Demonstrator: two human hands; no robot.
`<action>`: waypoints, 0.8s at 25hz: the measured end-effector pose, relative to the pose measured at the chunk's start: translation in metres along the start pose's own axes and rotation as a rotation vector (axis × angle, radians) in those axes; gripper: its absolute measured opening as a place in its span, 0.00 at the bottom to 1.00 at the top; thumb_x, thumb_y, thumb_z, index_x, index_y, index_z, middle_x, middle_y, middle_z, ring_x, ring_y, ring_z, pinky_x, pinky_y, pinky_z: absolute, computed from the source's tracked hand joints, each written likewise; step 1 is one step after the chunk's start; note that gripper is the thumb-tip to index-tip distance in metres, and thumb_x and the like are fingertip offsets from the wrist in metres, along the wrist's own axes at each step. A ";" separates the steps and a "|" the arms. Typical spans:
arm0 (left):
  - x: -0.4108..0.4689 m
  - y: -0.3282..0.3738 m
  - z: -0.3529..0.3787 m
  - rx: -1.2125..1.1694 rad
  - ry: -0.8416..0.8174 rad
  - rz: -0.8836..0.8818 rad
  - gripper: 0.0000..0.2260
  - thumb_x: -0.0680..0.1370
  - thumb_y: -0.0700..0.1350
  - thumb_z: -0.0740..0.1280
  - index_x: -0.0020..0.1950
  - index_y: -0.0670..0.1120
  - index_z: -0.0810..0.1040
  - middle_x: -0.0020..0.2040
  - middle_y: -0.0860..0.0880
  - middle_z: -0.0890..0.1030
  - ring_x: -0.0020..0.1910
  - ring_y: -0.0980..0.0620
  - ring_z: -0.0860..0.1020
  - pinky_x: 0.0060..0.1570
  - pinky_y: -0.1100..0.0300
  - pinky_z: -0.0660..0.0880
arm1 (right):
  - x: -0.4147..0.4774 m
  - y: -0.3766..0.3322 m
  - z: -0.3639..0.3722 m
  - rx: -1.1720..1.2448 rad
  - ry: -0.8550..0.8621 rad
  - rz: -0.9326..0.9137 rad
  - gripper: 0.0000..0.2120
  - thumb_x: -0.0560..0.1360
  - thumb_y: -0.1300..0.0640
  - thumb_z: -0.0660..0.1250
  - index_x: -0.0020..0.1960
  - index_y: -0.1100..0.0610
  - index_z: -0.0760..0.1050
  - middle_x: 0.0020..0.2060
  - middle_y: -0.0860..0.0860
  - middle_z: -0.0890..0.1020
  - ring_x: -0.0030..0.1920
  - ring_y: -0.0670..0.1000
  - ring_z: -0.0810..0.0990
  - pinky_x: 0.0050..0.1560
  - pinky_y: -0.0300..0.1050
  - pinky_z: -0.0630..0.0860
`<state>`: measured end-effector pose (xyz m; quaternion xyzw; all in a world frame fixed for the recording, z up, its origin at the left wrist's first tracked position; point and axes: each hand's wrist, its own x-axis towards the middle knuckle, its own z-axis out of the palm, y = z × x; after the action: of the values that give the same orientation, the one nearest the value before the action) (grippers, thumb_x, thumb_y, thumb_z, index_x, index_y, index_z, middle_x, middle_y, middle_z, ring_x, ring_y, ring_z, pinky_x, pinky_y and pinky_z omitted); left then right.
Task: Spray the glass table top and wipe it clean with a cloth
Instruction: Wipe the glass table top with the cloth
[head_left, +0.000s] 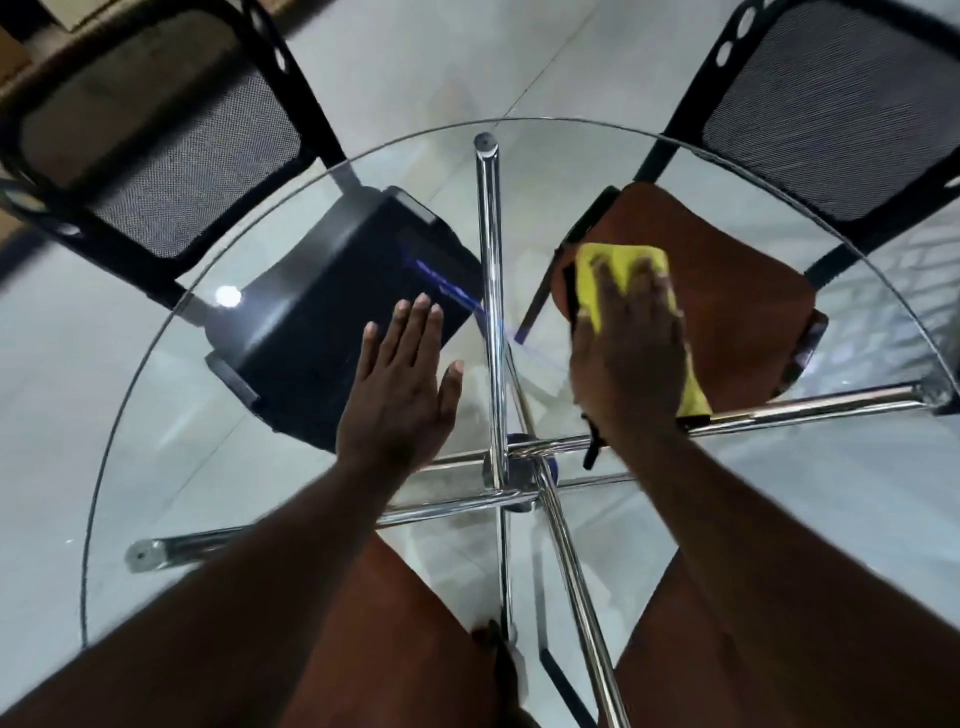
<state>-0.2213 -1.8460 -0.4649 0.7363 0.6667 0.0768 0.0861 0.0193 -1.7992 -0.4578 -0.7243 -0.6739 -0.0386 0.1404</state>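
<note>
Glass table top (171, 441), yellow cloth (597, 270) half hidden under right hand (631, 353), left hand (400, 400) flat — fingers (410, 332) straight.

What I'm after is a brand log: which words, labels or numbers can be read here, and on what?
None can be read.
No lettering shows on the yellow cloth, the glass table top, the black chair or the brown chair.
The blue streak is blurred, not legible as text.

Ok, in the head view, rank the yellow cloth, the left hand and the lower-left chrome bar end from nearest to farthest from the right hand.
1. yellow cloth: directly under the right hand.
2. left hand: to its left, fingers flat.
3. chrome bar end: far lower left.
</note>
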 end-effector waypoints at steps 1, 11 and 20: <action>-0.001 -0.001 0.000 0.007 0.001 -0.010 0.29 0.86 0.56 0.50 0.85 0.44 0.54 0.85 0.47 0.53 0.85 0.50 0.47 0.82 0.44 0.48 | 0.008 -0.023 0.011 0.020 -0.025 -0.097 0.29 0.85 0.44 0.55 0.84 0.48 0.63 0.83 0.60 0.64 0.83 0.62 0.63 0.77 0.62 0.67; 0.002 -0.004 -0.004 0.076 -0.025 0.007 0.29 0.86 0.58 0.47 0.85 0.45 0.52 0.86 0.49 0.50 0.84 0.51 0.45 0.82 0.44 0.50 | 0.147 0.001 0.031 -0.006 -0.094 -0.145 0.26 0.84 0.42 0.52 0.83 0.35 0.60 0.84 0.47 0.63 0.79 0.57 0.68 0.75 0.66 0.66; 0.007 -0.006 -0.001 0.037 -0.014 0.021 0.31 0.85 0.59 0.47 0.85 0.45 0.54 0.85 0.47 0.52 0.84 0.48 0.49 0.82 0.44 0.49 | 0.016 -0.026 0.003 0.059 -0.226 -0.527 0.32 0.79 0.49 0.55 0.83 0.40 0.64 0.84 0.54 0.64 0.81 0.62 0.67 0.74 0.60 0.68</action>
<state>-0.2268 -1.8383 -0.4652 0.7454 0.6595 0.0600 0.0762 -0.0053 -1.7817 -0.4528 -0.5196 -0.8511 0.0271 0.0706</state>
